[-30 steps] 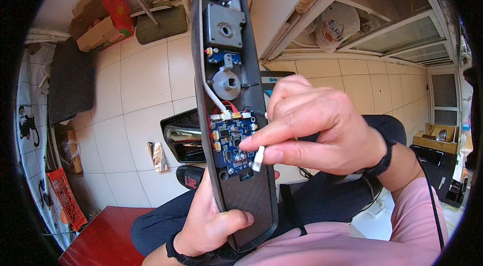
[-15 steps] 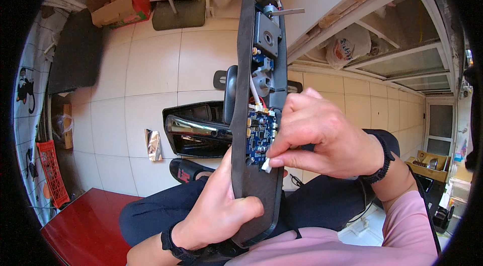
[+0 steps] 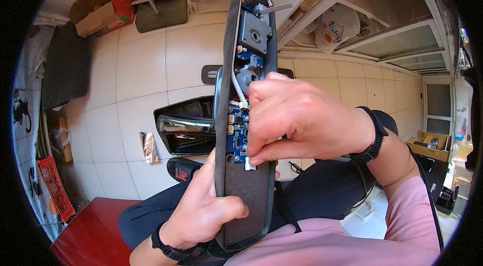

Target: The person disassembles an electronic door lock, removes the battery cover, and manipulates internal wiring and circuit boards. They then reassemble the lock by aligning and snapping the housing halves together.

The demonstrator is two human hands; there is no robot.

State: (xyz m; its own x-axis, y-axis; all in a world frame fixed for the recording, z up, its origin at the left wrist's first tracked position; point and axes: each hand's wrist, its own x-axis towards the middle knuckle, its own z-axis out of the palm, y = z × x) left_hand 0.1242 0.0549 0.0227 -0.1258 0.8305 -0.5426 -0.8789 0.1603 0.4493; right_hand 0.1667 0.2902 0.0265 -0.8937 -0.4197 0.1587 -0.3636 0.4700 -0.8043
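Observation:
A long dark housing (image 3: pixel 244 200) stands lengthwise in front of me, with a metal motor block (image 3: pixel 251 32), pale wiring and a blue circuit board (image 3: pixel 236 135) inside. My left hand (image 3: pixel 206 200) is closed round its lower part, thumb across the front. My right hand (image 3: pixel 287 120) pinches a small white connector (image 3: pixel 250 164) at the bottom edge of the board, its curled fingers hiding the board's right side. Beyond the housing, a glossy black shell (image 3: pixel 183 135) lies on the tiled floor beside a crumpled shiny wrapper (image 3: pixel 148 146).
A red board (image 3: pixel 85 231) is at lower left, near an orange plastic crate (image 3: pixel 55 190). Dark mat (image 3: pixel 63 74) and cardboard box (image 3: pixel 95 17) lie further back. Glass-doored cabinets (image 3: pixel 397 39) line the upper right; a wooden organizer (image 3: pixel 427 150) stands at the right. My legs are crossed below.
My right hand has moved the white connector down onto the board's lower edge and now covers more of it. The housing shifted right, then slightly back left, in view.

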